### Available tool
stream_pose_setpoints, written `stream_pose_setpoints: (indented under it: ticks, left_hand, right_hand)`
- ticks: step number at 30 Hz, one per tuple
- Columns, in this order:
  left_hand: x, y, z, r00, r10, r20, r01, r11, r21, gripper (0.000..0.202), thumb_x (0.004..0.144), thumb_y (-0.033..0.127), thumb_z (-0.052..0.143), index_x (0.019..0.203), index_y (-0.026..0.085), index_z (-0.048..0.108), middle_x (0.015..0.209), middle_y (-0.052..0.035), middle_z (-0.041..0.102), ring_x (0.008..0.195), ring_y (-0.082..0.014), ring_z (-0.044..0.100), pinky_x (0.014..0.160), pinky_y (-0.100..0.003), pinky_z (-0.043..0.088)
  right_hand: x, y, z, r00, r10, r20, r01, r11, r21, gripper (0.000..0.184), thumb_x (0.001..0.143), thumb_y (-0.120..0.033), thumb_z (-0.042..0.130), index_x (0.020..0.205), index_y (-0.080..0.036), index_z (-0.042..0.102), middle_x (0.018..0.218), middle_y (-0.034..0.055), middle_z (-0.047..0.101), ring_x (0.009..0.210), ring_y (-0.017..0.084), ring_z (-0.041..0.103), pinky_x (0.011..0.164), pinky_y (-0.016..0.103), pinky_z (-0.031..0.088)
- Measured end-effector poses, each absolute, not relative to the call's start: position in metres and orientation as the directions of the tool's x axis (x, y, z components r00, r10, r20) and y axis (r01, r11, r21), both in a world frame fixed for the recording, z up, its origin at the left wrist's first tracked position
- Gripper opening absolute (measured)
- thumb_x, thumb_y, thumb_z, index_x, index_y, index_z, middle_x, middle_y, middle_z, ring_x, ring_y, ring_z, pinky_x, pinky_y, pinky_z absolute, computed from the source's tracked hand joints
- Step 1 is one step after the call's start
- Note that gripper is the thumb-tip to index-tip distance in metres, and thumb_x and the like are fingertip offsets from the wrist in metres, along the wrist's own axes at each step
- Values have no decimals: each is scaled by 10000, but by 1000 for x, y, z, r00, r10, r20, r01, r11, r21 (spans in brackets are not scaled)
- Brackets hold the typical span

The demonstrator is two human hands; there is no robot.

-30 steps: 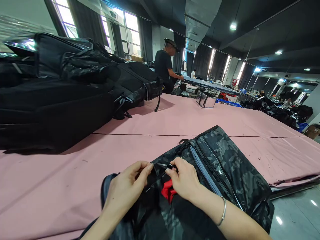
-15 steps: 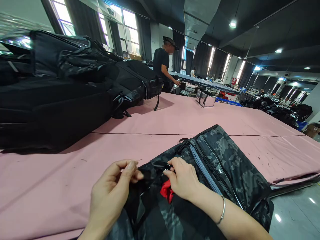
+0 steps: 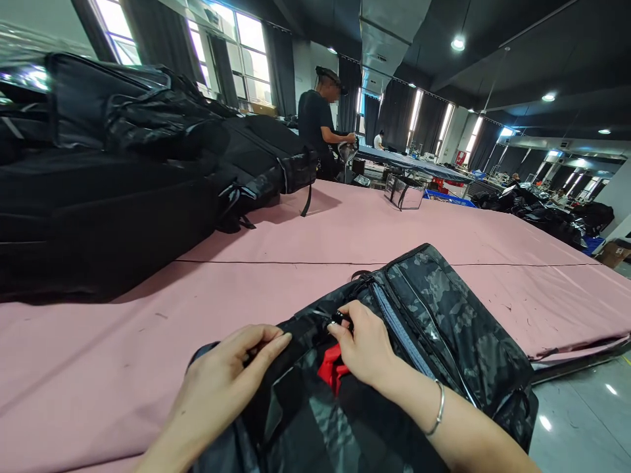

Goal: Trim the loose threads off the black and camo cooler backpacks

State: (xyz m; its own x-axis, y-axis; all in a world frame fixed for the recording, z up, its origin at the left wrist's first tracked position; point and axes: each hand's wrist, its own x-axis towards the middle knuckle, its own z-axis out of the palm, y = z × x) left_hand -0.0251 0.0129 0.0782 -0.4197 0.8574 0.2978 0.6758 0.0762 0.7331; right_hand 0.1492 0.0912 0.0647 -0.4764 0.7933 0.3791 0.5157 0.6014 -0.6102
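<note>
Camo backpack [image 3: 444, 328] lies flat at the near edge of the pink-covered table [image 3: 345, 230], its bottom end hanging toward the person, its top pointing away to the right.

Right hand [image 3: 367, 345]: thumb and forefinger pinched together on the small black zipper pull [image 3: 340, 318] near the bag's upper seam. Silver bracelet [image 3: 436, 410] on that wrist. A red tag [image 3: 331, 369] pokes out just under the palm and touches it.

Left hand [image 3: 224, 381]: fingers closed on the bag's black fabric edge, just left of the pull, gripping the cloth. The two hands are near each other but not touching.

Handling, as a judgement:
- The bag looks like soft coated nylon: it creases and sags and has no stiff frame. The glossy panels near the camera probably slip under the fingers.
- It looks light, likely empty or thinly filled, since it lies collapsed.
- The zipper pull is tiny, so a fingertip pinch is the only workable hold. The fabric next to it has to be held taut or the slider will snag.
- For moving the whole bag, the top loop [image 3: 362, 276] or the seam edges are better than the slick face.

Around it: a stack of black bags [image 3: 123, 190] sits on the far left of the table, well apart. A clear pouch [image 3: 404, 192] sits further back. Another person [image 3: 318, 128] stands at the far side holding something shiny; what it is can't be made out.
</note>
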Motion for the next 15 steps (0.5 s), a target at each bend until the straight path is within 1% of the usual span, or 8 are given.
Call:
stream_pose_setpoints:
  ticks: [2, 4, 6, 8, 10, 11, 13, 15]
  left_hand:
    - [-24, 15, 81, -445, 859, 252, 680, 141, 719, 468, 670, 707, 416, 640, 290, 626, 570, 5, 632, 510, -200, 535, 570, -324, 425]
    - [-22, 20, 83, -449, 866, 222, 717, 200, 668, 457, 671, 689, 401, 641, 285, 614, 579, -2, 631, 526, -210, 546, 558, -327, 402]
    - [-20, 23, 86, -444, 872, 207, 748, 234, 621, 432, 685, 659, 407, 676, 276, 607, 645, -20, 654, 598, -229, 586, 571, -328, 400]
    - [-16, 23, 88, -449, 866, 222, 744, 224, 630, 432, 707, 638, 432, 792, 256, 614, 778, -46, 681, 698, -244, 617, 617, -331, 433]
    - [-12, 17, 89, -462, 833, 304, 733, 165, 660, 470, 746, 617, 450, 943, 220, 608, 943, -79, 684, 812, -248, 632, 719, -343, 476]
    - [-10, 13, 89, -458, 810, 366, 743, 122, 659, 474, 779, 598, 443, 988, 203, 602, 1000, -93, 676, 863, -247, 632, 781, -352, 485]
    - [-6, 1, 86, -404, 772, 491, 792, 26, 610, 434, 857, 537, 400, 1006, 185, 607, 1028, -99, 670, 937, -240, 626, 875, -359, 482]
    - [-4, -11, 79, -297, 781, 550, 842, -58, 537, 412, 915, 482, 350, 999, 179, 617, 1005, -95, 677, 964, -228, 629, 897, -341, 488]
  right_hand:
    - [149, 92, 65, -475, 794, 379, 516, 600, -611, 158, 896, -189, 576, 1050, -195, 540, 893, 37, 641, 848, 193, 632, 762, 315, 496]
    - [150, 92, 66, -477, 795, 375, 521, 599, -608, 162, 892, -188, 585, 1048, -188, 542, 887, 39, 641, 848, 197, 629, 758, 316, 493]
    - [151, 93, 69, -480, 798, 365, 516, 593, -618, 154, 888, -189, 595, 1033, -187, 543, 881, 35, 637, 844, 195, 627, 759, 310, 489]
    - [153, 95, 72, -476, 808, 349, 495, 574, -653, 132, 885, -187, 597, 1004, -193, 540, 866, 21, 630, 837, 183, 625, 758, 294, 484]
    - [154, 97, 74, -459, 821, 338, 464, 547, -697, 110, 883, -185, 597, 970, -199, 531, 852, 4, 620, 834, 168, 620, 757, 274, 477]
    - [154, 97, 76, -451, 827, 336, 448, 535, -716, 100, 883, -187, 595, 953, -202, 526, 849, -3, 616, 835, 162, 617, 755, 264, 473]
    - [154, 98, 78, -441, 833, 333, 416, 519, -747, 83, 883, -188, 586, 925, -207, 516, 847, -15, 609, 839, 148, 612, 751, 248, 464]
    - [154, 98, 81, -438, 835, 334, 383, 509, -770, 75, 879, -189, 577, 910, -207, 511, 844, -23, 604, 841, 139, 607, 748, 237, 455]
